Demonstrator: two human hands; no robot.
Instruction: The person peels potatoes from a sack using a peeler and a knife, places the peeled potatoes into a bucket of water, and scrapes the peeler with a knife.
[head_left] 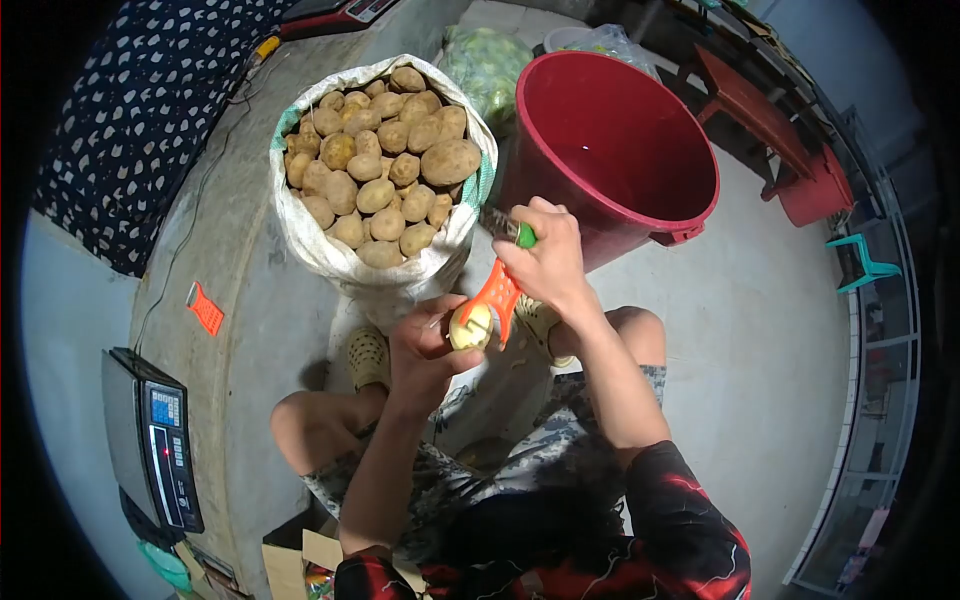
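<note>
My left hand (424, 350) is closed around a potato (472, 327) whose pale yellow flesh shows where the skin is off. In my right hand (552, 258) is an orange peeler (497, 290), its head right at the potato. A green piece (526, 236) with a dark, blade-like part beyond it also sticks out of the right fist; I cannot make out its kind for certain. Just past my hands stands an open white woven sack (350, 255) full of unpeeled potatoes (385, 165). Beside it is a large red bucket (600, 190).
A second orange peeler (206, 308) lies on the concrete ledge at left, near a digital scale (155, 440). Plastic bags of green produce (487, 70) sit behind the sack. A red table (750, 105) and a teal stool (862, 262) are at right, a cardboard box (285, 565) below.
</note>
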